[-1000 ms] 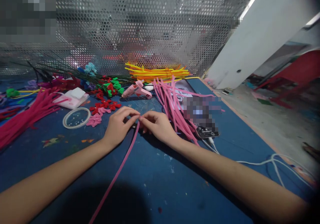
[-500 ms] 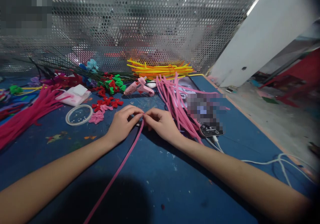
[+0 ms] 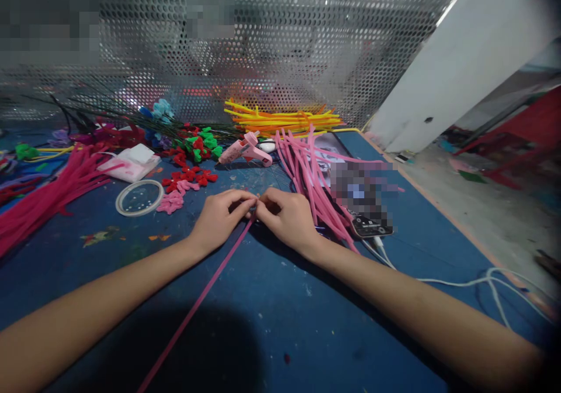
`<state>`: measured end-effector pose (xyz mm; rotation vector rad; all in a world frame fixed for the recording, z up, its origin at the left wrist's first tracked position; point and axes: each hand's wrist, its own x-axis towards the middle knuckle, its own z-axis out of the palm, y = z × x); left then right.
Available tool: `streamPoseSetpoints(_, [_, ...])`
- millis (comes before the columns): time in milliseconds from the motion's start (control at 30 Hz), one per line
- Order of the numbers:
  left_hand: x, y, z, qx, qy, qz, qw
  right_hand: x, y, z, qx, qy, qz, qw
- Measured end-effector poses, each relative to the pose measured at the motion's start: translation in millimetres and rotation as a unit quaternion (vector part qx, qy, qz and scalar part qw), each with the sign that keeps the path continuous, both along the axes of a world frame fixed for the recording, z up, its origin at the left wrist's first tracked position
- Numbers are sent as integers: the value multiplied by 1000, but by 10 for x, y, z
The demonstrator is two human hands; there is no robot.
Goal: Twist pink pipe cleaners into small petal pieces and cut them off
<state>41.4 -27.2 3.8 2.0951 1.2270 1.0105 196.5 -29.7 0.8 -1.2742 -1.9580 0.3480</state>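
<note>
A grey perforated metal screen [image 3: 280,42] fills the back, with a white wall [image 3: 473,36] slanting down on the right; beyond it lie a cluttered floor and a blurred red thing [image 3: 530,135].

In front, a dark blue tabletop [image 3: 333,317], scuffed and spotted with paint, spreads to a pale edge on the right. On its left lies a thick bundle of deep pink pipe cleaners [image 3: 52,191]; right of centre, a lighter pink bundle [image 3: 302,173] and, behind it, yellow and orange pipe cleaners [image 3: 284,123].

Two bare forearms reach in from the lower corners. The left hand [image 3: 219,219] and right hand [image 3: 290,220] meet at the middle, each grip a narrow pinch of thumb and finger.

Smaller things sit around: a partly masked phone [image 3: 372,227], a pink glue gun [image 3: 245,149], a pale ring [image 3: 120,200], red fuzzy flowers [image 3: 190,178].

Thinnest is a single pink pipe cleaner [image 3: 197,306], its upper end between the touching fingertips, the rest running down out of view. The step seems to be shaping that end, though the fingers hide it; continuing would call for a small, steady pinch.
</note>
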Motion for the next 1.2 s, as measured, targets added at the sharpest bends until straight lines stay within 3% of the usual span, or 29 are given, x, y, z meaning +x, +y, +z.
streamPoseSetpoints(267, [12,-69,19,21,-11,-59,998,30,-21,7,13,3,-12,1000])
streamPoseSetpoints(500, [38,-19,-9,-82,-113,-17,990,17,3,28,-44,78,57,994])
streamPoseSetpoints(633, [43,14,-27,-84,-117,-5,989,2,-3,20,-60,95,85,990])
streamPoseSetpoints(733, [41,9,-20,-81,-133,12,988,-10,-12,-3,-94,159,107,977])
streamPoseSetpoints(900, [45,0,17,-117,-195,-7,974,-22,17,-45,-166,297,149,928])
streamPoseSetpoints(1200, [28,61,37,-193,-262,7,945,-16,64,-52,-207,328,135,912])
